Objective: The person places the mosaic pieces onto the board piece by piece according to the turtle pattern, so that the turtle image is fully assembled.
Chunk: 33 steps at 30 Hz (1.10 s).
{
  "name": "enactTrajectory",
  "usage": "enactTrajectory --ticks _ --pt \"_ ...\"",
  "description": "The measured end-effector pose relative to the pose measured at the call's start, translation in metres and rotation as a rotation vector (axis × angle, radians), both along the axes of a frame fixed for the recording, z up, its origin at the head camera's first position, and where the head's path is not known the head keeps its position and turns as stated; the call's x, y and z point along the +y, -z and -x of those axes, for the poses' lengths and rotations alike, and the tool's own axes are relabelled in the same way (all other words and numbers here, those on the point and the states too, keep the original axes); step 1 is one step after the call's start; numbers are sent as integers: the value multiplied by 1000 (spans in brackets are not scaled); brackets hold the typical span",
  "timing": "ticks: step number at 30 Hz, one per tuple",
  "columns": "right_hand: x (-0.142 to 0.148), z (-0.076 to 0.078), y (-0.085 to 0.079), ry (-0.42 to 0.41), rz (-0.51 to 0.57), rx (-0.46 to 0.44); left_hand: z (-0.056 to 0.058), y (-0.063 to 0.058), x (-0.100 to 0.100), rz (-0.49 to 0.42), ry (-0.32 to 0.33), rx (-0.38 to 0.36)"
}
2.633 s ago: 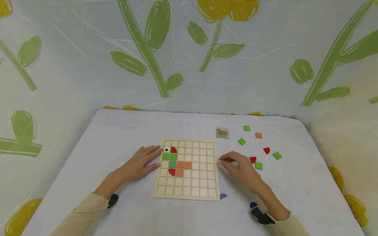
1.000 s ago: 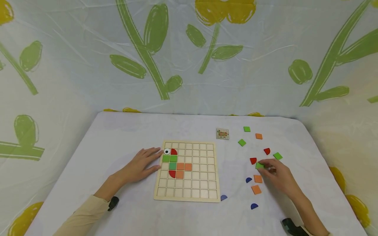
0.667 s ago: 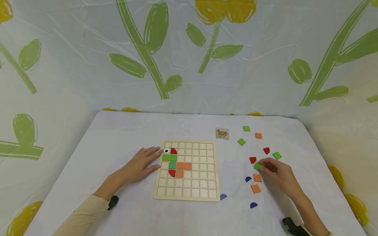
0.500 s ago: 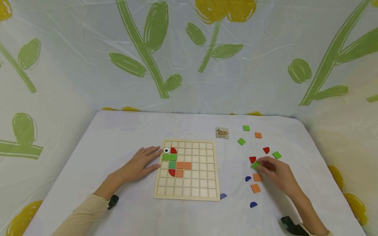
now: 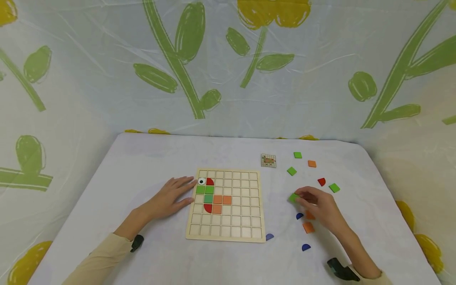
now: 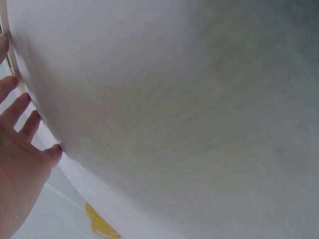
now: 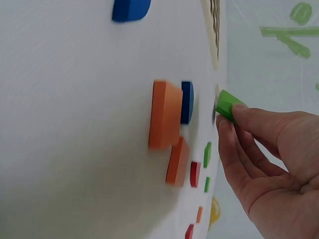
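Note:
My right hand [image 5: 318, 204] pinches a green square tile [image 5: 293, 197] between thumb and fingertips, to the right of the wooden grid board [image 5: 242, 222]. In the right wrist view the tile [image 7: 227, 103] is tilted and held above the table. My left hand [image 5: 165, 198] rests with fingers extended at the board's left edge. On the board's left side sit a white eye tile [image 5: 201, 181], red quarter-circle tiles [image 5: 209, 181], green tiles [image 5: 204, 190], a teal tile [image 5: 208, 199] and orange tiles [image 5: 222, 200].
Loose green [image 5: 334, 187], orange [image 5: 308, 227], red [image 5: 322, 181] and blue half-round [image 5: 306, 247] pieces lie on the table's right side. A small picture card [image 5: 268, 160] lies behind the board's right corner. Another blue piece [image 5: 269, 236] touches the board's near right corner.
My right hand went from the board's right edge to the loose pieces, took hold of a green tile and carried it left towards the board. My left hand stayed in place.

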State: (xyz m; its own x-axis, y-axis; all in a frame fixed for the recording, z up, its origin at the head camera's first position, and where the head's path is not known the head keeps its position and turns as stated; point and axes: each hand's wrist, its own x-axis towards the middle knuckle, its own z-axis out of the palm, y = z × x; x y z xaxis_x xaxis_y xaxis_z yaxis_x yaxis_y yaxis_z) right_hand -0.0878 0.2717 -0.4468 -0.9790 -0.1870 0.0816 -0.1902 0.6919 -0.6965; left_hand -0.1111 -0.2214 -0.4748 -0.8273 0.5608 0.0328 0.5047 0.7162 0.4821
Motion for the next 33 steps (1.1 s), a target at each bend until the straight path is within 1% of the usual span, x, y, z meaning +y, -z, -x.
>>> enactTrajectory --ticks 7,14,19,23,27,31,33 --pt "-21 2 0 -30 32 -29 1 1 0 3 1 -24" --pt "-43 7 4 -96 88 6 2 1 0 11 3 -25" --pt "-60 8 3 -143 137 15 2 0 0 5 4 -30" --pt "-74 9 3 -181 160 30 2 0 -1 1 9 -12" --pt "-89 10 1 -216 171 6 2 0 -1 2 10 4" --pt "-103 10 -1 -244 193 -30 2 0 -1 9 6 -11" --pt "-110 10 -1 -261 201 -33 2 -1 -1 15 4 -19"
